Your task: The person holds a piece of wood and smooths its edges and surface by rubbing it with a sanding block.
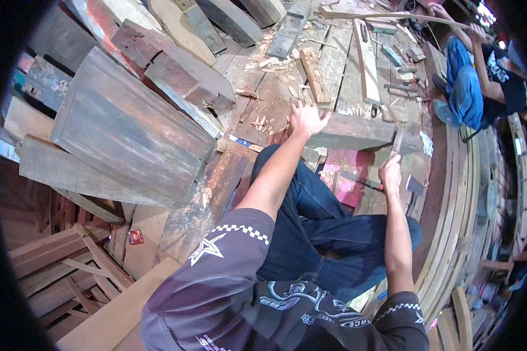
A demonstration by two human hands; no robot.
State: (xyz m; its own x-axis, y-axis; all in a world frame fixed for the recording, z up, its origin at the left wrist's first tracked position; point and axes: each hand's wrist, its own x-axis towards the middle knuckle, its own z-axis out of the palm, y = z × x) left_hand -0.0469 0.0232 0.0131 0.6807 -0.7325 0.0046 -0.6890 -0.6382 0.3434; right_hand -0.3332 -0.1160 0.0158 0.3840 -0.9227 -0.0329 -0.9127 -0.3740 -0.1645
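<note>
My left hand [305,121] grips the near end of a long, weathered grey wooden block [351,133] lying crosswise in front of my crossed legs. My right hand [390,172] is closed on a short tool [398,140], whose flat part stands against the block's right portion; its exact kind is unclear. Just right of that hand, a hatchet-like metal blade [414,185] with a dark handle lies low. A pink, dusty board [342,161] is beneath the block, and a blue-and-white strip [240,140] lies left of my knee.
Large weathered timbers [129,134] crowd the left, above loose wooden frames [82,263]. Shavings and offcuts [316,73] cover the planks ahead. A co-worker [468,88] in jeans sits at upper right, holding a long strip [369,16]. Stacked boards [451,222] run along my right.
</note>
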